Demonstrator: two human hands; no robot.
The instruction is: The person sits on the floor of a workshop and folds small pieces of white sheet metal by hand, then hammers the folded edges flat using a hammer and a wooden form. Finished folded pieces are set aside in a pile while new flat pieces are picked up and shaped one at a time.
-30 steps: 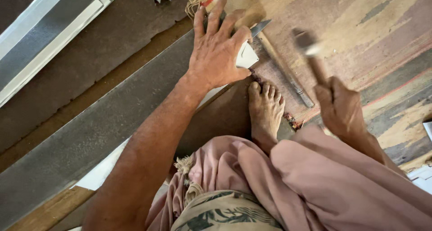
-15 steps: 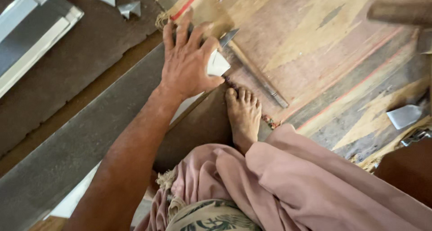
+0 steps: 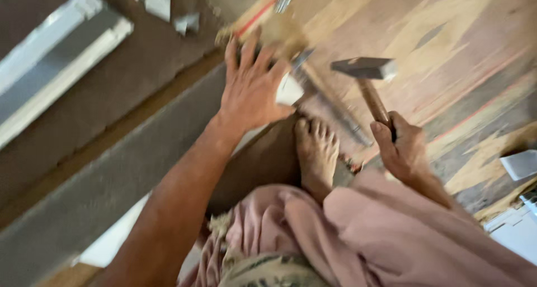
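Observation:
My left hand [image 3: 253, 89] lies flat with spread fingers on the end of a long grey board [image 3: 128, 169], pressing a small white piece [image 3: 288, 90] against it. Beside that hand a metal chisel-like tool [image 3: 330, 111] lies on the wooden floor. My right hand [image 3: 404, 147] grips the wooden handle of a hammer [image 3: 366, 74], whose steel head is raised over the floor to the right of the white piece. My bare foot [image 3: 316, 153] rests on the board's end between the two hands. The frame is motion-blurred.
Worn plywood flooring [image 3: 447, 46] with red lines fills the upper right. A white and grey framed panel [image 3: 50, 80] lies at the upper left on a brown surface. Small white scraps [image 3: 162, 5] sit near the top; pale pieces [image 3: 520, 164] lie at the right edge.
My right hand was out of view half a second ago and has come back in, holding the hammer raised. My left hand has stayed pressed on the board and white piece.

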